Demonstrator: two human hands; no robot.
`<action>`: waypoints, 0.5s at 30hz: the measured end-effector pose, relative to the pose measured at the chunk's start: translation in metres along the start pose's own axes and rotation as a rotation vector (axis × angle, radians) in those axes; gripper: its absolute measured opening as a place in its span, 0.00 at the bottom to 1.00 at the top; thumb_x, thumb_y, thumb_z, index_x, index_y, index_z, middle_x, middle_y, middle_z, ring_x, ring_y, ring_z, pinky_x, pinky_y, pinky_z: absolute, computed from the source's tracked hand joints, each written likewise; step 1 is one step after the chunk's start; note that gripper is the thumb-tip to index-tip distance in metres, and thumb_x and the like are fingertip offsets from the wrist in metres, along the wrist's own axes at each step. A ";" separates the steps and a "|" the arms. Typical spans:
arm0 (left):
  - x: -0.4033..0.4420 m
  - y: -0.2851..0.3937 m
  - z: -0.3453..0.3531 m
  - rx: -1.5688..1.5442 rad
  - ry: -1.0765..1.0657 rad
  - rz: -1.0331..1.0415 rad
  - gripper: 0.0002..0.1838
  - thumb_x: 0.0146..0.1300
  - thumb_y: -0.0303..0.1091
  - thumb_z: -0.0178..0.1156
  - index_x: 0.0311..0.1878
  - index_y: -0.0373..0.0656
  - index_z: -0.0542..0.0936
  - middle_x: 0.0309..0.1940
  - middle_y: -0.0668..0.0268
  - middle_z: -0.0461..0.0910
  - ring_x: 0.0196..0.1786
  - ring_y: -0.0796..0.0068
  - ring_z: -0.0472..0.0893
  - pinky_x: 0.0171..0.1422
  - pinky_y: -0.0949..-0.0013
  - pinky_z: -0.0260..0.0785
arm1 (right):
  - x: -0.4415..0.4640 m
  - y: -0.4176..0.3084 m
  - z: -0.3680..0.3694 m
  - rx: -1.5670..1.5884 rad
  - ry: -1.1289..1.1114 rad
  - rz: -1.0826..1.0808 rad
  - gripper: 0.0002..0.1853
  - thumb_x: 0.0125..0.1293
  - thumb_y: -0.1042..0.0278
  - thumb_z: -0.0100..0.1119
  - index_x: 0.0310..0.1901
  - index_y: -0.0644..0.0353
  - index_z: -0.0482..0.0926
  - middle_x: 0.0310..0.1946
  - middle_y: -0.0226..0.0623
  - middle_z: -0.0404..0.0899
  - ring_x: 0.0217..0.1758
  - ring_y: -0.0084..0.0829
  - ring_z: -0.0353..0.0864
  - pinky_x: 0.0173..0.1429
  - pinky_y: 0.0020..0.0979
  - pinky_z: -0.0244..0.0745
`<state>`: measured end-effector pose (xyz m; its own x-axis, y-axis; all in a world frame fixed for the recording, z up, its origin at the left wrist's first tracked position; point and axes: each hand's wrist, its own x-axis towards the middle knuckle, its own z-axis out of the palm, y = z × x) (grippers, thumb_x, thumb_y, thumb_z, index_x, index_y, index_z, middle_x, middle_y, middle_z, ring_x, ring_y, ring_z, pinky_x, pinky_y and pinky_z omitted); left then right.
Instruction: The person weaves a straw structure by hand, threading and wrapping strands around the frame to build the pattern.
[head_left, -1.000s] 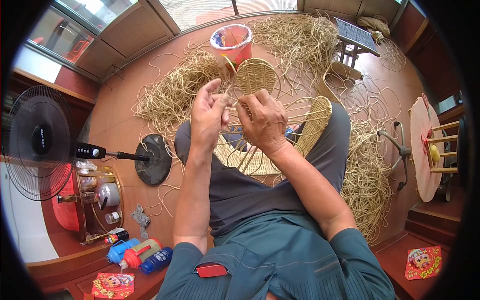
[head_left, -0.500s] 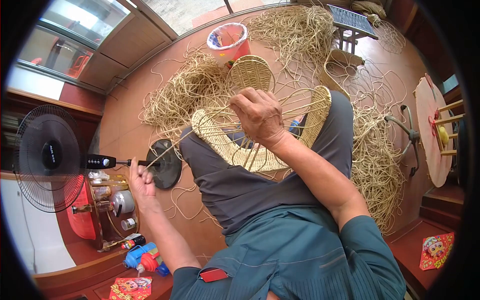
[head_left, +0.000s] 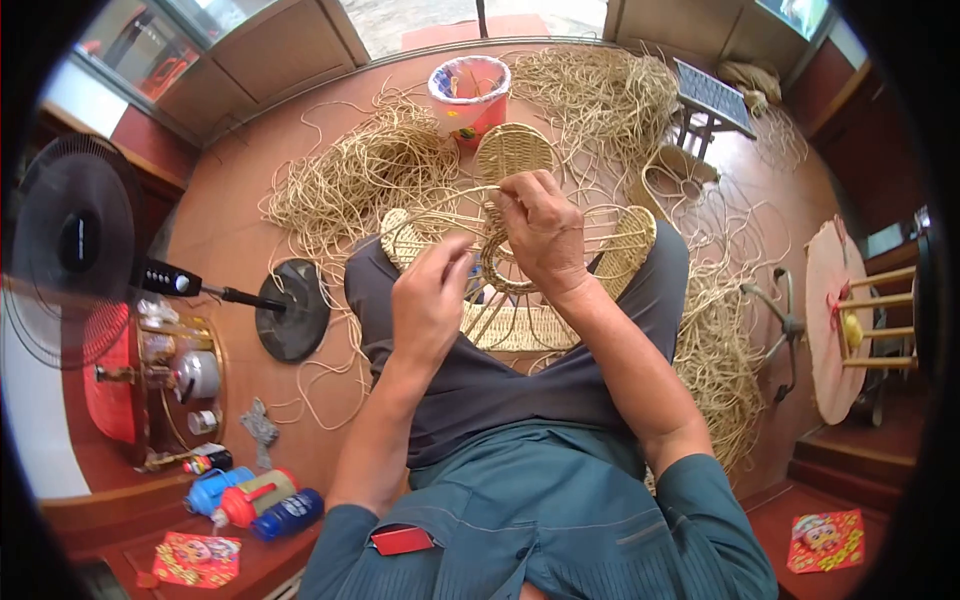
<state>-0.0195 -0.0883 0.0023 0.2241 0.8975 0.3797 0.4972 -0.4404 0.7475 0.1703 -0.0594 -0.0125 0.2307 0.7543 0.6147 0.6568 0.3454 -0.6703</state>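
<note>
A partly woven piece of straw cord [head_left: 525,328] lies across my lap, with a dense curved band and loose cords radiating around a small braided ring [head_left: 492,268]. My right hand [head_left: 543,228] is closed at the top of this ring, gripping the weaving and its cords; the fingertips partly hide the grip. Just left of the ring, my left hand [head_left: 430,300] has its fingers curled together in a pinch, slightly blurred; what lies between them is not clear. Beyond my hands, an oval woven panel [head_left: 515,152] stands by the bucket.
Heaps of loose straw cord [head_left: 365,170] cover the floor ahead and to the right. A pink bucket [head_left: 470,95] stands ahead. On the left are a standing fan [head_left: 75,240] and several bottles [head_left: 255,500]. A round wooden board [head_left: 832,320] leans at the right.
My left hand has come in from the far left, where a cord stretched to it, to beside the braided ring. My right hand stays on the weaving. The view has shifted.
</note>
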 end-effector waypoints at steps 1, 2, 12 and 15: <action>0.012 -0.001 0.014 0.002 0.051 0.041 0.11 0.81 0.31 0.71 0.60 0.39 0.91 0.44 0.59 0.93 0.42 0.69 0.93 0.47 0.64 0.83 | 0.001 0.001 -0.001 0.006 -0.012 0.019 0.05 0.77 0.68 0.73 0.47 0.56 0.85 0.43 0.42 0.87 0.44 0.53 0.91 0.48 0.50 0.86; 0.025 -0.007 0.028 0.006 0.102 0.083 0.10 0.81 0.31 0.71 0.59 0.39 0.91 0.44 0.57 0.93 0.43 0.66 0.93 0.48 0.62 0.84 | 0.003 0.001 -0.002 0.012 -0.021 0.039 0.05 0.78 0.68 0.73 0.47 0.57 0.85 0.42 0.43 0.87 0.44 0.53 0.91 0.48 0.50 0.85; 0.065 -0.024 0.058 0.160 0.134 0.153 0.08 0.79 0.35 0.70 0.47 0.40 0.88 0.40 0.55 0.91 0.43 0.48 0.91 0.50 0.51 0.83 | 0.021 0.010 -0.006 0.005 -0.040 -0.010 0.06 0.77 0.69 0.75 0.49 0.61 0.89 0.40 0.44 0.91 0.39 0.41 0.92 0.45 0.41 0.86; 0.067 -0.017 0.063 0.244 0.120 0.105 0.11 0.82 0.39 0.66 0.45 0.43 0.85 0.39 0.55 0.90 0.43 0.48 0.91 0.49 0.49 0.83 | 0.029 0.010 -0.006 -0.009 -0.029 -0.048 0.07 0.78 0.69 0.75 0.50 0.61 0.90 0.39 0.42 0.92 0.36 0.35 0.93 0.44 0.38 0.86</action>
<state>0.0399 -0.0192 -0.0191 0.1917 0.8320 0.5207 0.6667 -0.4997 0.5530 0.1877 -0.0372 0.0007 0.1779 0.7532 0.6333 0.6732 0.3763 -0.6365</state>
